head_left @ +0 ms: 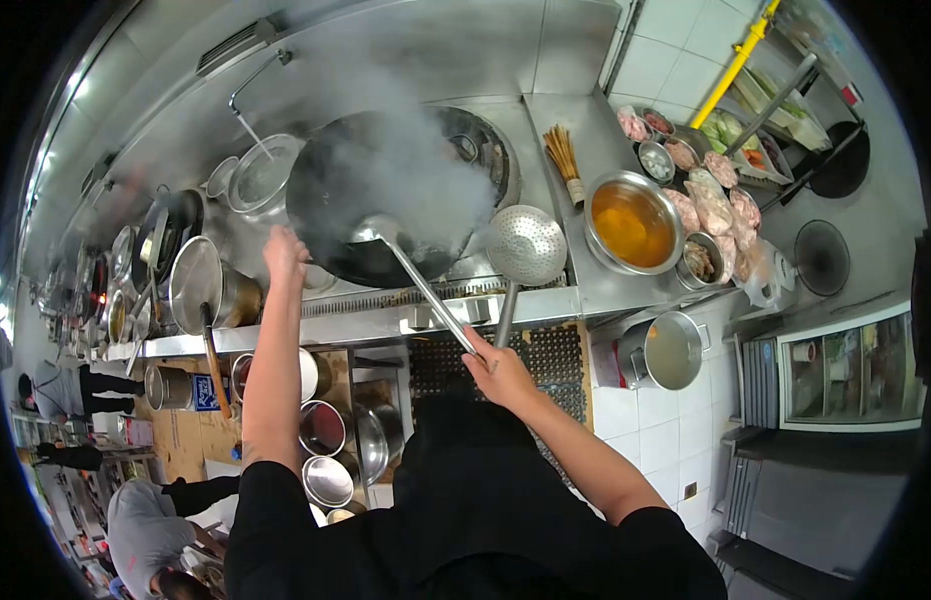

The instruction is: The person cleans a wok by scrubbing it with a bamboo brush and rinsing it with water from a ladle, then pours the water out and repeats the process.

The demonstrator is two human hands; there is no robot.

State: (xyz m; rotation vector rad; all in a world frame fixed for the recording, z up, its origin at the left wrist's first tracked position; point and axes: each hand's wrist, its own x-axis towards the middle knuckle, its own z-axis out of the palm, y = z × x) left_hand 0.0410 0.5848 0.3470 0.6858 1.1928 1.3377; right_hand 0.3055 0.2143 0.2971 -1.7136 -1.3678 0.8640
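A large black wok (351, 262) sits on the range, with steam rising thickly from it and veiling much of its inside. My left hand (285, 254) is closed at the wok's near left edge, gripping it there. In my right hand (498, 366) is the long handle of a metal ladle (426, 285), whose bowl dips into the wok. To the right of the wok lies a perforated skimmer (529, 246), its handle pointing back toward my right hand.
A steel bowl of orange liquid (634, 225) and a bamboo brush (564, 160) stand on the right counter. Bagged meat (711, 208) lies beyond. Strainers (264, 178) and pots line the left side. A stockpot (672, 350) stands lower right. Another person (151, 530) bends at lower left.
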